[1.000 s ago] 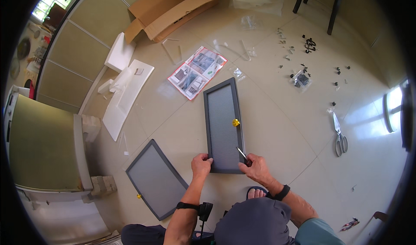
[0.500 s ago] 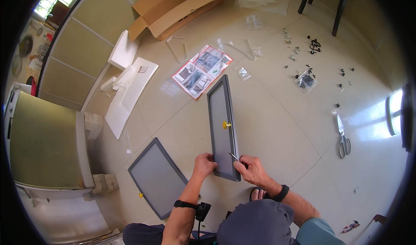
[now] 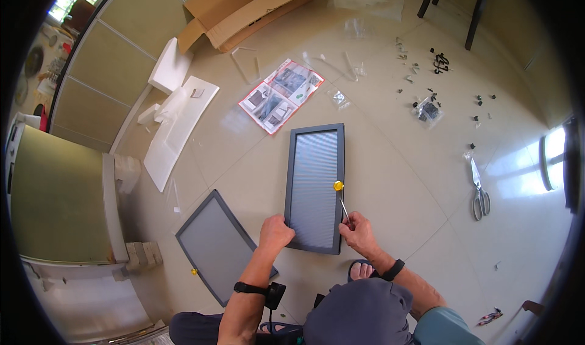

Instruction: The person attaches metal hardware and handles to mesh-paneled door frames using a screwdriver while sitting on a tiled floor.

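Panel (image 3: pixel 314 189) in a dark grey frame, with mesh inside and a yellow knob (image 3: pixel 338 186) on its right edge, is in front of us at the middle of the scene. Our left hand (image 3: pixel 278 231) is curled against its left edge close to the near corner; we cannot tell whether the fingers are clamped on the frame, since the far side of the hand is hidden. Our right hand (image 3: pixel 361 232) is closed on a slim metal tool (image 3: pixel 345 209), its shaft pointing far along the right edge, just on the near side of the knob.

On the left, a second panel (image 3: pixel 216 247) lies on the floor (image 3: pixel 390 174), and our left forearm (image 3: pixel 253 284) crosses in front of its right part. A rounded grey cloth shape (image 3: pixel 359 314) blocks our view at the near edge, beside a sandalled foot (image 3: pixel 362 270).

Beyond the first panel we see a printed leaflet (image 3: pixel 281 96) and a small clear packet (image 3: pixel 339 99), with an open cardboard box (image 3: pixel 250 16) farther off. To the far left lies a white foam board (image 3: pixel 180 131). On the right are scissors (image 3: pixel 478 192), a bag of dark parts (image 3: pixel 428 111) and black hooks (image 3: pixel 440 62), all well apart from our hands; pliers (image 3: pixel 490 316) lie near right.
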`<state>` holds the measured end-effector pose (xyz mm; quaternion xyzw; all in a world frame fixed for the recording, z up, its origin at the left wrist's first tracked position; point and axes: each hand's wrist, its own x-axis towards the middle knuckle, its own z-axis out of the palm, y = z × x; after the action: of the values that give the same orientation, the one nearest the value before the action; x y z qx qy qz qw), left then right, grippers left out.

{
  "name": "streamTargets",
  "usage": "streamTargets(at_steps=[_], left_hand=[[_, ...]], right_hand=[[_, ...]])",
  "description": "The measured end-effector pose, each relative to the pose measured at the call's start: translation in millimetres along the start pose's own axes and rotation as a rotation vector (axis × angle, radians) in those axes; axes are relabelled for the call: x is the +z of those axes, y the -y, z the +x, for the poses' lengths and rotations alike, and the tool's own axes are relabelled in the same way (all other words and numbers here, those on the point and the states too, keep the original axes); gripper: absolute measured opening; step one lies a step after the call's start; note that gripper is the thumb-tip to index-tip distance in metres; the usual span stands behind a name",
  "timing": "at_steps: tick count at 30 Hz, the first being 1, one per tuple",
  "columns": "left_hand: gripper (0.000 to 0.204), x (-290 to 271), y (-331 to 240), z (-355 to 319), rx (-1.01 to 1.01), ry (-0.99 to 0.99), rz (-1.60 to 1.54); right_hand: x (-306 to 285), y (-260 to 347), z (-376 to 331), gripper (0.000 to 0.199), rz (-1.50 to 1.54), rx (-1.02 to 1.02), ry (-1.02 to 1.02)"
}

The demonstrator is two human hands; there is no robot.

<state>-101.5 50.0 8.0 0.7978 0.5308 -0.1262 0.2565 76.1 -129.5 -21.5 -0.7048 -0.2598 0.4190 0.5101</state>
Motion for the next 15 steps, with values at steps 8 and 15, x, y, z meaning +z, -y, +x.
streamTargets(at_steps=[8, 15], left_hand=[[0.036, 5.6, -54.5, 11.6, 0.277, -0.298, -0.202], [0.043, 23.1, -113.7, 28.8, 0.353, -0.236, -0.350]], right_hand=[[0.9, -13.0, 1.4, 0.032, 0.107, 0.154, -0.022], [11.5, -0.8, -9.0, 0.035, 0.065, 0.037, -0.053]])
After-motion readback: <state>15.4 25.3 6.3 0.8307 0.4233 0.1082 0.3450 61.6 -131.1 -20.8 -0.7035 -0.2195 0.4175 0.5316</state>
